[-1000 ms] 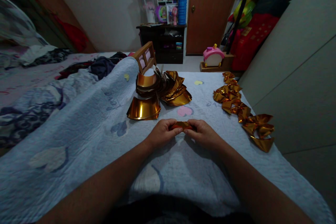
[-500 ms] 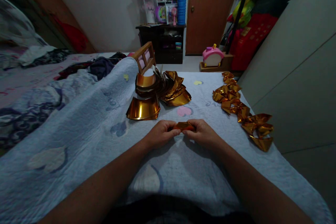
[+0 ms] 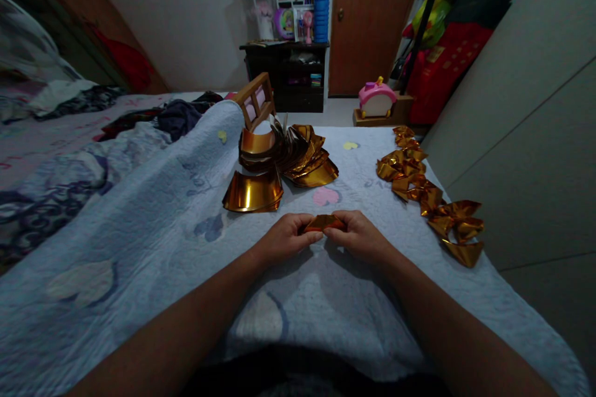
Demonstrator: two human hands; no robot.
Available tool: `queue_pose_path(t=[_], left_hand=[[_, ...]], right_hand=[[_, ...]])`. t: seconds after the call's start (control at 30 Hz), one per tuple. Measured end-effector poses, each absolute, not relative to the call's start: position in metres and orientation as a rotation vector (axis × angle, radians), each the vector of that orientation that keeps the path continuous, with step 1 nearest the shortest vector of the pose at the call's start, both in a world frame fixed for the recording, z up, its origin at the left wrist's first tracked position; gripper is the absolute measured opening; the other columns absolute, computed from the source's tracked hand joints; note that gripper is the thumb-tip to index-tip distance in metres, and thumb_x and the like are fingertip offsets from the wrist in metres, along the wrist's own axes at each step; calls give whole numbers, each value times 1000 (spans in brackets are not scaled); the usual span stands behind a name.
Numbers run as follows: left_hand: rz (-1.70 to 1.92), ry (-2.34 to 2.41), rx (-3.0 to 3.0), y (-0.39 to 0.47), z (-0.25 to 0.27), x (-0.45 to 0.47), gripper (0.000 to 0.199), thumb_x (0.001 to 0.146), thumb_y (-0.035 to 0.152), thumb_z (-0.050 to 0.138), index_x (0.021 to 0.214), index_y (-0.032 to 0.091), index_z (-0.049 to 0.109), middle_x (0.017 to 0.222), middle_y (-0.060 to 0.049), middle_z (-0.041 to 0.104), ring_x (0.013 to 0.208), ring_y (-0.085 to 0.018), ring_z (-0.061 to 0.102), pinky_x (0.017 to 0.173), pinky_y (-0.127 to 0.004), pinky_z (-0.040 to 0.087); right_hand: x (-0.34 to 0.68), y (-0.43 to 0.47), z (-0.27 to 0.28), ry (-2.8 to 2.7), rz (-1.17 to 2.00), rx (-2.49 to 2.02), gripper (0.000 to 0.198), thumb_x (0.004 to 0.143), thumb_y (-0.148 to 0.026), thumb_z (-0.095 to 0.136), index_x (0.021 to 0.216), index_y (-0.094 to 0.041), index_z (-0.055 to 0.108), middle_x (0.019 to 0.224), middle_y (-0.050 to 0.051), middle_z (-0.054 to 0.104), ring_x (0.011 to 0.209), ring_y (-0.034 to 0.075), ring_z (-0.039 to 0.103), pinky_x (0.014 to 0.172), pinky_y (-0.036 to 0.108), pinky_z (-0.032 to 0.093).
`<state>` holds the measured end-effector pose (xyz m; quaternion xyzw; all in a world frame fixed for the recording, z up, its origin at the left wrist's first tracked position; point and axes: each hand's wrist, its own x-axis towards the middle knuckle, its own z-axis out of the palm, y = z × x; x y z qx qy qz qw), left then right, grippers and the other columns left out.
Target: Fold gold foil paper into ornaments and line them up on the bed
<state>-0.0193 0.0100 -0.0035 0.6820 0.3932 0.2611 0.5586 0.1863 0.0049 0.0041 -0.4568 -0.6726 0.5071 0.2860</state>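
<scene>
Between my two hands is a small folded piece of gold foil paper (image 3: 325, 222), gripped at both ends just above the bedspread. My left hand (image 3: 289, 237) is closed on its left end, thumb along the near edge. My right hand (image 3: 357, 234) is closed on the right end in the same way. The fingers behind the foil are partly hidden. Beyond my hands lies a stack of curved gold foil sheets (image 3: 254, 191), with more fanned sheets (image 3: 311, 164) beside it. Along the right edge runs a row of folded gold foil pieces (image 3: 412, 183).
The blue quilted bedspread (image 3: 186, 273) has heart shapes on it. A small wooden frame (image 3: 255, 99) stands behind the foil stacks. Clothes and bedding (image 3: 179, 118) lie to the left. A pink toy case (image 3: 377, 99) sits past the far edge, and a pale panel (image 3: 526, 155) rises at the right.
The folded foil between my hands has tilted slightly and shows a little more of its face. My hands hold almost the same place; the stacks and the row look unchanged.
</scene>
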Motion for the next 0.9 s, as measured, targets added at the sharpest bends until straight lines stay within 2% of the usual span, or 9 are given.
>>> queue_pose_path(t=[0.13, 0.37, 0.57, 0.67, 0.9], left_hand=[[639, 908, 1584, 10, -4, -18, 31, 86, 38, 66, 98, 11, 74, 82, -4, 66, 73, -15, 54, 67, -25, 40], [631, 885, 1527, 9, -6, -19, 34, 83, 43, 69, 94, 11, 75, 74, -2, 62, 65, -13, 49, 61, -24, 36], [647, 874, 1442, 11, -6, -22, 36, 81, 43, 72, 97, 11, 76, 78, -4, 66, 69, -14, 53, 66, -25, 39], [661, 883, 1380, 11, -4, -23, 34, 80, 42, 74, 95, 12, 76, 82, -4, 67, 72, -15, 55, 68, -25, 40], [684, 883, 1273, 12, -3, -23, 32, 76, 40, 77, 90, 11, 75, 77, -3, 65, 67, -12, 50, 63, -24, 36]], right_hand=[[184, 5, 3, -1806, 1352, -1215, 9, 77, -24, 58, 71, -17, 57, 59, -4, 44, 53, 9, 38, 49, 23, 27], [186, 4, 6, -1808, 1397, -1252, 9, 75, -22, 59, 68, -18, 55, 57, -5, 45, 50, 9, 40, 48, 23, 28], [202, 10, 11, -1802, 1428, -1289, 15, 74, -29, 64, 67, -18, 56, 58, -4, 50, 51, 9, 44, 48, 23, 31], [211, 13, 12, -1797, 1445, -1278, 18, 74, -34, 64, 72, -17, 62, 60, -3, 54, 52, 10, 46, 50, 22, 32], [223, 16, 13, -1748, 1525, -1241, 26, 73, -41, 70, 74, -16, 64, 61, -3, 54, 54, 9, 45, 51, 22, 31]])
